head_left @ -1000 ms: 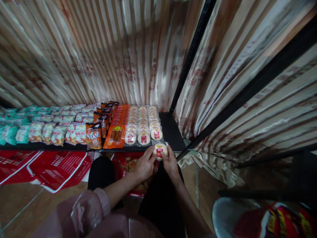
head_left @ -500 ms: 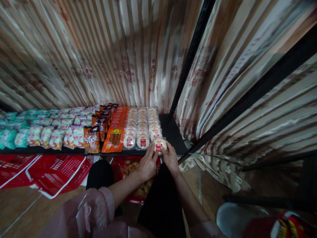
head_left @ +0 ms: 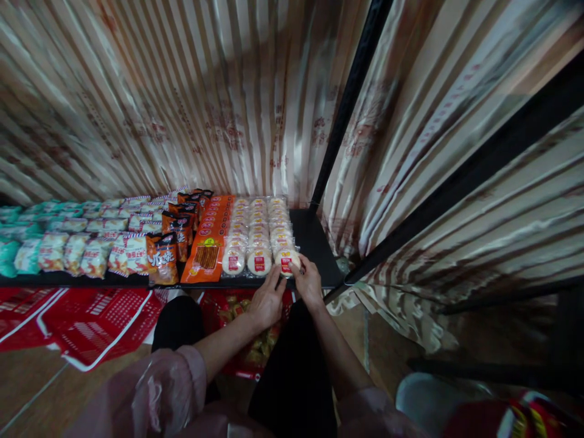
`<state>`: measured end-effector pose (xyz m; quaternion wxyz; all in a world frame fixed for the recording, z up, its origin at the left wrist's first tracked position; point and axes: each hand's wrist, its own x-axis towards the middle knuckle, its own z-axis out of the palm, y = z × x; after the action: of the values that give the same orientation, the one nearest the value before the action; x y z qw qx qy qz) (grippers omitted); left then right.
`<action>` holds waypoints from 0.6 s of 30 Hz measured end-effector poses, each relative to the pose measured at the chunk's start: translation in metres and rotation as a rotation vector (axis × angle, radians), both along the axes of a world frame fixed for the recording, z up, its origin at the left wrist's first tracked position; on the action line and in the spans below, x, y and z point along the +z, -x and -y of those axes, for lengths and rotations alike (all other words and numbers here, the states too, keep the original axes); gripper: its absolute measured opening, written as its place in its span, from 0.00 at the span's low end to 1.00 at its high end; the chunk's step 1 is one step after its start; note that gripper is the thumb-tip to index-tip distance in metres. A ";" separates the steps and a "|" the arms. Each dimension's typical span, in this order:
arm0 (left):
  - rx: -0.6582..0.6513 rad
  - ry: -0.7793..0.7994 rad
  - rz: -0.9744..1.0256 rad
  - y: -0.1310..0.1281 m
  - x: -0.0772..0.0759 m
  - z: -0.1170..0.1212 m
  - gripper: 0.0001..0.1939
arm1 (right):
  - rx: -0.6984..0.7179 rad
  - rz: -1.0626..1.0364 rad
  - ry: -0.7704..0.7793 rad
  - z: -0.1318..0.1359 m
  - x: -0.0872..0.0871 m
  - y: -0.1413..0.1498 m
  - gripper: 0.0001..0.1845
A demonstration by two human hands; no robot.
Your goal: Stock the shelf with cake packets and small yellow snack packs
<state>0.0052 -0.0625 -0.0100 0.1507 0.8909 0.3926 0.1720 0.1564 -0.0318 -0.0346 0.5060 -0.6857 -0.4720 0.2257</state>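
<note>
A round white cracker in a clear packet with a red label (head_left: 287, 263) lies at the front end of the rightmost of three rows. My right hand (head_left: 309, 283) pinches its right edge, thumb and fingers bent. At its lower left edge, the fingers of my left hand (head_left: 268, 302) are pressed together against the wrapper. Two like packets, the middle front cracker packet (head_left: 259, 262) and the left front cracker packet (head_left: 233, 261), lie beside it. An orange snack bag (head_left: 207, 240) borders the rows on the left.
The black shelf (head_left: 314, 243) carries orange-black bags (head_left: 162, 258), white packets (head_left: 95, 258) and teal packets (head_left: 28, 255). Below are a red basket with gold-wrapped pieces (head_left: 260, 353) and another red basket (head_left: 100, 322). Black posts (head_left: 349, 103) and a pleated curtain (head_left: 255, 121) stand behind.
The front right cracker packet has settled back in line with its row, both hands staying on it. The whole view has shifted slightly.
</note>
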 end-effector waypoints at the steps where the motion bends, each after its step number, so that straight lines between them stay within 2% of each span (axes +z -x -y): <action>1: -0.006 -0.009 -0.032 0.000 0.000 0.000 0.30 | -0.005 0.017 0.008 -0.001 0.000 0.000 0.30; 5: -0.018 -0.027 -0.101 0.001 -0.001 -0.003 0.29 | -0.022 0.100 0.014 -0.004 -0.003 0.002 0.28; 14: -0.045 -0.103 -0.066 0.002 -0.013 -0.005 0.26 | -0.044 0.357 -0.013 -0.004 -0.011 -0.001 0.24; 18: -0.052 -0.132 -0.059 0.000 -0.014 -0.007 0.25 | -0.046 0.401 -0.036 -0.007 -0.014 -0.002 0.24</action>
<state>0.0050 -0.0552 -0.0237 0.0843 0.9135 0.3612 0.1670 0.1585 -0.0253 -0.0488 0.4191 -0.7184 -0.5514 0.0645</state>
